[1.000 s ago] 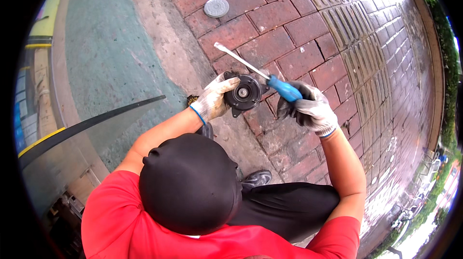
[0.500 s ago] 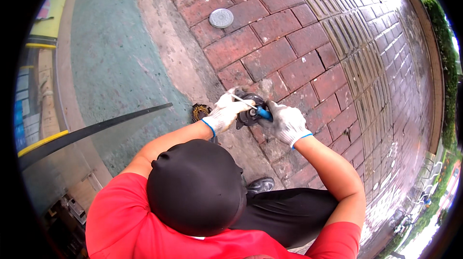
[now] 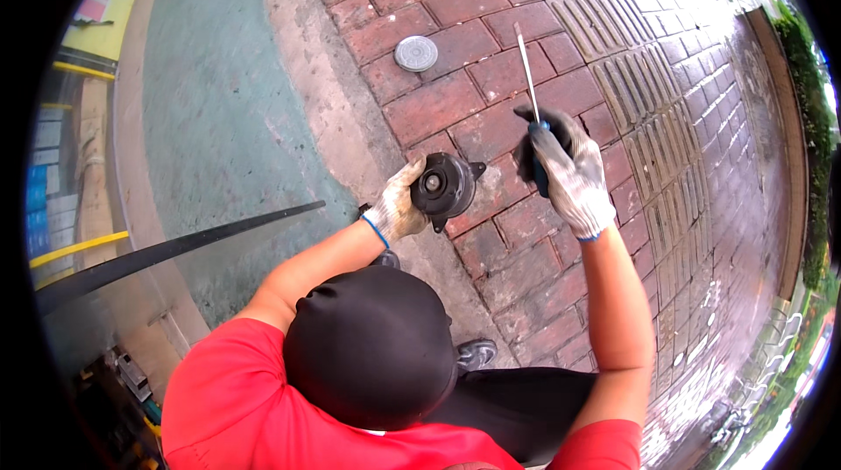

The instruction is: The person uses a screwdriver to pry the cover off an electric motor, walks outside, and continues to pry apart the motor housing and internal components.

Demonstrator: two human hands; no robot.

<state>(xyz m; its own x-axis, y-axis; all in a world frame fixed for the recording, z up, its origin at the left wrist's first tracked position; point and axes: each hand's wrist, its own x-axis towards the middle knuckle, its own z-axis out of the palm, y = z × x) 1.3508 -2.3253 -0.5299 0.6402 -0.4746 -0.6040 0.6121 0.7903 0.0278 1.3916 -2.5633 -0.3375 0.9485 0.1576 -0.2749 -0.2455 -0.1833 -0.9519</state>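
Note:
In my gloved left hand (image 3: 400,203) is a dark round motor-like housing (image 3: 455,187) with pointed mounting tabs and a small metal hub. My fingers are closed around its left side. Off to the right, my gloved right hand (image 3: 565,168) grips a screwdriver (image 3: 529,80) by its blue handle. Its long metal shaft points away from me, apart from the housing. Both gloves are whitish with blue cuffs, and the right glove has dark fingers.
Red paving bricks (image 3: 508,238) and a concrete strip (image 3: 307,58) lie beneath my hands. A round grey cover (image 3: 415,54) is set in the bricks ahead. A dark-edged panel (image 3: 184,247) slants in from the left. Black shoes (image 3: 476,353) show below the housing.
The screwdriver has come away from the housing, and my right hand has carried it right and farther out, shaft pointing away. My left hand now holds the housing alone, turned differently.

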